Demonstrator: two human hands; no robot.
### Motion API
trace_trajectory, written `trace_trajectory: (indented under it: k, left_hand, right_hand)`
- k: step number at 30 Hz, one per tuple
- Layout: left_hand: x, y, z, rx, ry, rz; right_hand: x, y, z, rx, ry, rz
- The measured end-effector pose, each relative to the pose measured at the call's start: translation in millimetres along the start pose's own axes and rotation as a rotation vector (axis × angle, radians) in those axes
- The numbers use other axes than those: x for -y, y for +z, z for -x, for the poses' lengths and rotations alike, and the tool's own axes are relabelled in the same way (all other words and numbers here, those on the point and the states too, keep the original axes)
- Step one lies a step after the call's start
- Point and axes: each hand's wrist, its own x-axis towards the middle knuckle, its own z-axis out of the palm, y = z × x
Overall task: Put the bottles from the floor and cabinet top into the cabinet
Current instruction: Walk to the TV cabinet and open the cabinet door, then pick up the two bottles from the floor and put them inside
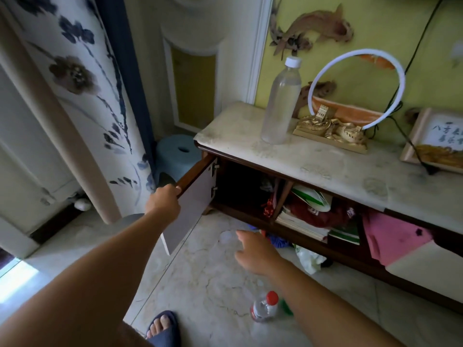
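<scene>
A tall clear bottle with a white cap stands upright on the marble cabinet top. On the floor a small clear bottle with a red cap and red label stands beside my right forearm, with something green partly hidden behind the arm. My left hand grips the top edge of the cabinet door, which is swung open. My right hand hovers above the floor in front of the open compartment, fingers loosely extended, holding nothing.
The open cabinet holds books, red cloth and a green-and-white bag. A pink cloth hangs from a section to the right. A gold ornament with a white ring and a framed picture sit on top. A blue stool stands at the left.
</scene>
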Motion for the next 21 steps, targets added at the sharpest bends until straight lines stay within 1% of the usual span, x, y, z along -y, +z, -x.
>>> trace_trajectory:
  k: [3,6,8,10,13,14,17,19,21]
  left_hand:
    - [6,3,2,-0.047,0.034,-0.176]
    - [-2,9,4,0.042,0.022,-0.359]
    - [-8,9,7,0.097,-0.009,-0.372]
    - [-12,9,15,0.122,0.011,-0.341]
    - [-27,22,39,0.138,0.152,-0.404]
    - [-37,31,50,0.17,0.197,-0.392]
    - [-64,72,86,0.36,0.261,-0.175]
    - [-75,103,106,0.491,0.281,-0.076]
    - [-78,131,122,0.556,0.272,-0.001]
  right_hand:
    - [-5,-4,6,0.0,0.034,0.001]
    - [-12,-11,9,0.004,0.079,0.024]
    - [-14,-15,14,-0.01,0.096,0.003]
    - [-14,-17,19,-0.021,0.098,-0.052]
    - [-19,-19,25,-0.043,0.078,-0.109]
    - [-23,-19,26,-0.065,0.073,-0.127]
    - [-39,-21,34,-0.123,0.063,-0.176]
    - [-56,-21,38,-0.112,0.056,-0.183]
    - [-74,-19,40,-0.077,0.055,-0.192]
